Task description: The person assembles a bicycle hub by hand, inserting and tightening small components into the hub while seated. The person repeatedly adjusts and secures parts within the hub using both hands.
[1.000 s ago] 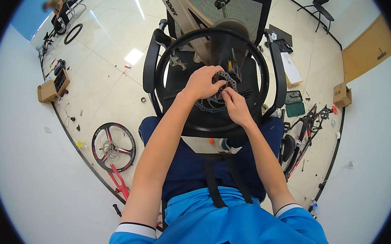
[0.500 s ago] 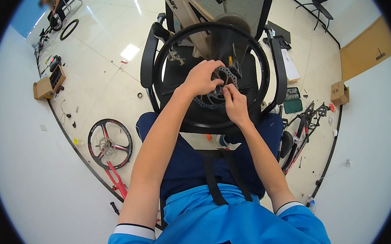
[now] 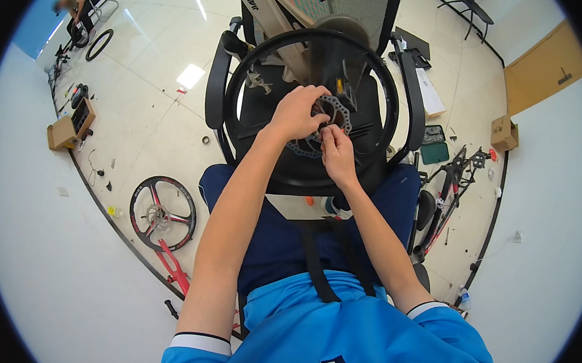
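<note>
A toothed-edge, perforated brake disc [image 3: 344, 116] is held over the chair seat by my left hand [image 3: 296, 113], whose fingers and thumb curl round it at the left. My right hand [image 3: 338, 154] is closed in a pinch at the disc's lower middle; whatever small part it grips is hidden by the fingertips. Behind and below my left hand shows another perforated disc edge [image 3: 302, 148]. Both hands work inside the ring of a large black wheel rim [image 3: 393, 100], which rests over the seat and toward my lap.
A black office chair's armrest [image 3: 215, 96] rises at the left. On its seat stands a pale bicycle frame [image 3: 273, 21] with a pedal [image 3: 347, 91]. A three-spoke wheel [image 3: 164, 214] and bicycle parts [image 3: 450, 184] lie on the floor. At the far left another person [image 3: 76, 11] handles a wheel.
My right hand has shifted slightly left and up, closer to my left hand. The left hand keeps its hold on the disc. The whole view has moved a little.
</note>
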### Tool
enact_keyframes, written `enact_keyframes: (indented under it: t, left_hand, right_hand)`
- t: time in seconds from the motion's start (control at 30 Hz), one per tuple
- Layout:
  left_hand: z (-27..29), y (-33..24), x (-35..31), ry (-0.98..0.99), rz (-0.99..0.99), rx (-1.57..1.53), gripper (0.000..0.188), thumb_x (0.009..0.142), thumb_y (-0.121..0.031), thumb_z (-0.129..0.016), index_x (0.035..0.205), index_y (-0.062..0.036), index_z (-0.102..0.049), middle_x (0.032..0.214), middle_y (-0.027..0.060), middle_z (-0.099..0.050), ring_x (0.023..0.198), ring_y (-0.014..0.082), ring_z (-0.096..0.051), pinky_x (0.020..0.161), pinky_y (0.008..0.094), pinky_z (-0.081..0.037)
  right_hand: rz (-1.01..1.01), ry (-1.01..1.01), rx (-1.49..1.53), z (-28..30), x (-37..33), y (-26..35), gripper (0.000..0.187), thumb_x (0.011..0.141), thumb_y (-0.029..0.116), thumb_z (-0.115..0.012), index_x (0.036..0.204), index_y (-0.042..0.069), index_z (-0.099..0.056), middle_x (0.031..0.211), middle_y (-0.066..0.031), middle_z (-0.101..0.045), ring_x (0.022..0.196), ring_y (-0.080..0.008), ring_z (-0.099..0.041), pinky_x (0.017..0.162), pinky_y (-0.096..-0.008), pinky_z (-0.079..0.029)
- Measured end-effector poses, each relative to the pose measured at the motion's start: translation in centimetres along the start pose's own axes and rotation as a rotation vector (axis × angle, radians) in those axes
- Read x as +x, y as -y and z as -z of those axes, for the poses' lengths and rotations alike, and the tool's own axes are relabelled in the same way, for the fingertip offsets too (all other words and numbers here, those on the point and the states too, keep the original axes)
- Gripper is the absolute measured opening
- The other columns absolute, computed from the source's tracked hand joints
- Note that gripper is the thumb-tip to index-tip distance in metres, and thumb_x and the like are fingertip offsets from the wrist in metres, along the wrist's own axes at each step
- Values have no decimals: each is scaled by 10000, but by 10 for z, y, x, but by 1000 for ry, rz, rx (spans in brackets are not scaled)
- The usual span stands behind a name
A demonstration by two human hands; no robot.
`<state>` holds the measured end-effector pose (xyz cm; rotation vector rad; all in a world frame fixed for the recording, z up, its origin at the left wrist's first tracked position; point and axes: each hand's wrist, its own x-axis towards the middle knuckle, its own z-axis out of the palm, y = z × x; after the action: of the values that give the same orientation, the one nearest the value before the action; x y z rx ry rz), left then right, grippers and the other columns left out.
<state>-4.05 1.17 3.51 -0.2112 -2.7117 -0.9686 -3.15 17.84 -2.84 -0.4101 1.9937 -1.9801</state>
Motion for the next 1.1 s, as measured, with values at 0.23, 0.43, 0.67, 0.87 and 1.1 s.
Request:
enact_keyframes:
  t: [0.23,0.43,0.67,0.87,1.1]
  left_hand:
    - [3,-5,3,27,53,-18,431,784,-187,-782,1181,-116,-631,944,91,-629,923,278,-605,844,387,-503]
    - [-20,-11,1,-323,70,54,190,800,-302,-724,904,-145,-702,757,10,-609,782,240,-614,677,378,-514]
    - [-32,-9,2,-494,-33,116,131,851,-261,-695,865,-131,-699,743,30,-600,741,254,-598,632,376,-491]
    - [-29,-5,2,-450,-8,62,116,899,-237,-643,853,-145,-697,792,8,-641,768,247,-616,644,384,-512]
    - [-29,-4,1,-439,-28,31,122,923,-238,-642,911,-133,-702,804,20,-648,777,250,-622,656,369,-505]
  right_hand:
    - [-55,195,-53,22,9,16,281,1077,271,-504,906,61,-581,653,57,-422,532,-34,-351,487,-221,-283]
    - [-68,428,-169,42,26,26,286,1066,279,-531,923,51,-626,643,68,-424,515,-37,-344,476,-228,-288]
    - [89,778,-835,59,73,87,261,972,235,-609,952,10,-740,853,-133,-739,827,-277,-708,790,-375,-536]
    - [102,907,-1061,44,83,118,250,950,230,-615,933,15,-741,850,-173,-733,806,-334,-703,783,-421,-540]
    - [112,270,-537,42,20,45,257,991,215,-605,907,-20,-668,670,-132,-607,594,-215,-565,599,-341,-444]
